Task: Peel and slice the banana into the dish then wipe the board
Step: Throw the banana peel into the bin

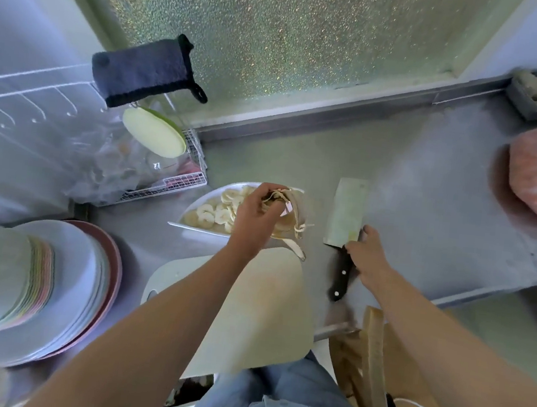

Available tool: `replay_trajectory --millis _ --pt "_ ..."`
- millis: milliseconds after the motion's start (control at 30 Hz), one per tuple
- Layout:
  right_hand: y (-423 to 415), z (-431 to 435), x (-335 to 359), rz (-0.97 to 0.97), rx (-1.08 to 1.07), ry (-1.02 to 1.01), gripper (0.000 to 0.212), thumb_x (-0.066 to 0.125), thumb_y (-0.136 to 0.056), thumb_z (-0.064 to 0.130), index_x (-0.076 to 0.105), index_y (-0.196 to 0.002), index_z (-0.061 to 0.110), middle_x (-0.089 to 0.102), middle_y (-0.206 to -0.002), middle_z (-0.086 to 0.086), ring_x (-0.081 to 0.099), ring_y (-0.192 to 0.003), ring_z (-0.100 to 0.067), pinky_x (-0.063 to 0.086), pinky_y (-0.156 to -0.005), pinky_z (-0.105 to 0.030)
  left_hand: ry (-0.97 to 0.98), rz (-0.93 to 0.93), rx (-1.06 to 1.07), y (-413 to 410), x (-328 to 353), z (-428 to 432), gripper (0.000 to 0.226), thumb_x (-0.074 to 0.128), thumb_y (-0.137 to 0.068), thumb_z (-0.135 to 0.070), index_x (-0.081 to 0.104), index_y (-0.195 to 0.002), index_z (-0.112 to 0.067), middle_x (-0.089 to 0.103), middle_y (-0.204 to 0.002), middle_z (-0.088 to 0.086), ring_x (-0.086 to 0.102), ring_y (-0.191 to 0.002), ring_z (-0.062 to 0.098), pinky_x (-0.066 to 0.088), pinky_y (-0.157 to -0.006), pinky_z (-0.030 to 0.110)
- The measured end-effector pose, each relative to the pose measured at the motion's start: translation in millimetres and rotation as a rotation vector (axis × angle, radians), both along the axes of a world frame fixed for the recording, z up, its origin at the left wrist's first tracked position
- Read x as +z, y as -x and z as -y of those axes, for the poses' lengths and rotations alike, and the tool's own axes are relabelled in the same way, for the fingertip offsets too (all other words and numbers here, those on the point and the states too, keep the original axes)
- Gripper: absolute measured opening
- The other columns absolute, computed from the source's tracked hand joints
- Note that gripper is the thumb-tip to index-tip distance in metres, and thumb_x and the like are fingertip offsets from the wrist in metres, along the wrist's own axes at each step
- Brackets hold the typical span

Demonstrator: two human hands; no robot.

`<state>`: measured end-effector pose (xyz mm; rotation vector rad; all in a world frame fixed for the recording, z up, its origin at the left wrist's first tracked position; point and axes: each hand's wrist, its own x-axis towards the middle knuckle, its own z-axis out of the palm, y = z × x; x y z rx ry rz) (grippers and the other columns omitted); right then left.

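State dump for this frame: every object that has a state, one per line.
left hand: grips banana peel above the dish
banana peel: empty, strips dangling
dish: holds banana slices
cutting board: no banana on it, not being wiped
cleaver: blade flat on counter
right hand: holds cleaver handle
dark cloth: hanging up

Frosted window [278,32], steel counter [427,193], daylight
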<state>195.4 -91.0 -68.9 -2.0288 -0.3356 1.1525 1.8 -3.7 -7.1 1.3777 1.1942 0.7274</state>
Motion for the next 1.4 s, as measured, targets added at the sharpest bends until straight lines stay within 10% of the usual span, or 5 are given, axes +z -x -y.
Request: replay_trajectory --millis 233,533,767,1067,1400 --pt "16.1 -5.9 12.7 0.372 0.267 0.272 0.061 0.053 -0.087 0.022 0.03 -0.142 0.009 0.029 -0.141 -0.017 0.033 -0.128 -0.036 0.036 -0.104 -0.042 0.068 0.045 0.056 31.0 9.7 5.6 0.023 0.05 -0.077 -0.019 0.067 -0.094 -0.018 0.06 -0.074 -0.004 0.05 -0.068 0.012 0.043 -0.069 0.028" --pt "109.1 -9.3 65.9 0.082 0.948 -0.35 0.132 0.086 -0.064 0.026 -0.016 -0.145 0.043 0.025 -0.153 0.006 0.029 -0.138 -0.005 0.026 -0.109 -0.024 0.163 0.29 0.124 70.4 38.6 30.2 0.021 0.047 -0.091 -0.002 0.064 -0.102 -0.009 0.06 -0.067 -0.007 0.058 -0.063 0.007 0.048 -0.061 0.019" --pt "168.2 12.4 79.9 0.024 0.886 -0.371 0.026 0.069 -0.079 0.017 0.066 -0.098 0.035 0.072 -0.092 0.007 0.063 -0.084 -0.003 0.048 -0.079 -0.031 0.279 0.455 0.263 120.3 34.0 66.3 0.014 0.053 -0.094 -0.01 0.066 -0.095 -0.018 0.066 -0.077 0.0 0.064 -0.069 0.016 0.053 -0.06 0.028" --pt "214.1 27.4 76.2 -0.819 0.626 -0.127 0.028 0.043 -0.086 0.0 0.06 -0.107 0.006 0.062 -0.106 -0.018 0.061 -0.105 -0.035 0.044 -0.099 -0.056 0.164 0.347 0.463 173.4 17.2 122.4 0.012 0.055 -0.096 -0.013 0.061 -0.106 -0.013 0.064 -0.084 -0.002 0.058 -0.073 0.004 0.046 -0.07 0.015" --pt "266.2 60.9 71.5 -0.554 0.802 -0.296 0.02 0.058 -0.091 0.019 0.061 -0.109 0.011 0.071 -0.097 -0.011 0.068 -0.09 -0.024 0.053 -0.071 -0.033 0.503 0.496 0.57 190.8 3.0 200.7 0.048 0.05 -0.088 -0.057 0.061 -0.119 -0.023 0.068 -0.109 0.005 0.061 -0.097 0.021 0.045 -0.089 0.04"
